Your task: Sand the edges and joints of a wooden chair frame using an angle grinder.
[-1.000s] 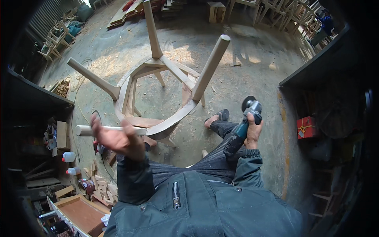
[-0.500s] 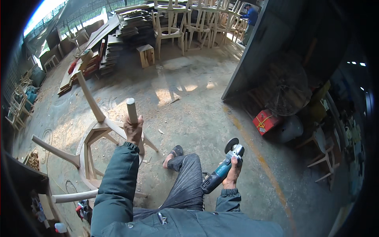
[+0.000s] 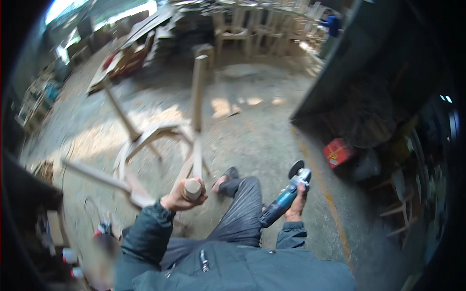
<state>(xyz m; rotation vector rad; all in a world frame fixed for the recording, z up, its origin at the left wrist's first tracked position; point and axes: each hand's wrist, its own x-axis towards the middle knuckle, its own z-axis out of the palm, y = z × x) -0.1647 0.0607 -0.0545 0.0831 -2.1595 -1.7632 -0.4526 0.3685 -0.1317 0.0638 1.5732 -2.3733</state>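
Note:
An upside-down wooden chair frame (image 3: 197, 154) stands at the left, its legs pointing upward and spreading from a ring-shaped seat rail. My left hand (image 3: 175, 201) is closed around one chair leg (image 3: 192, 189), whose round end faces up toward me. At the right, my right hand (image 3: 297, 202) grips a teal and black angle grinder (image 3: 281, 202) near its metal head. The grinder's dark disc (image 3: 296, 169) points away from me, apart from the chair. Whether the disc is spinning cannot be told.
Stacked chair frames (image 3: 233, 34) and piled boards (image 3: 138, 53) line the back, where a person in blue (image 3: 332, 25) stands. A dark panel (image 3: 335, 63) and a red box (image 3: 338, 153) are at the right. Wood shavings (image 3: 102, 138) lie on the floor.
The chair frame has turned, and my left hand has come nearer to me, now around a leg whose end faces up. My right hand still holds the grinder; the whole view has shifted.

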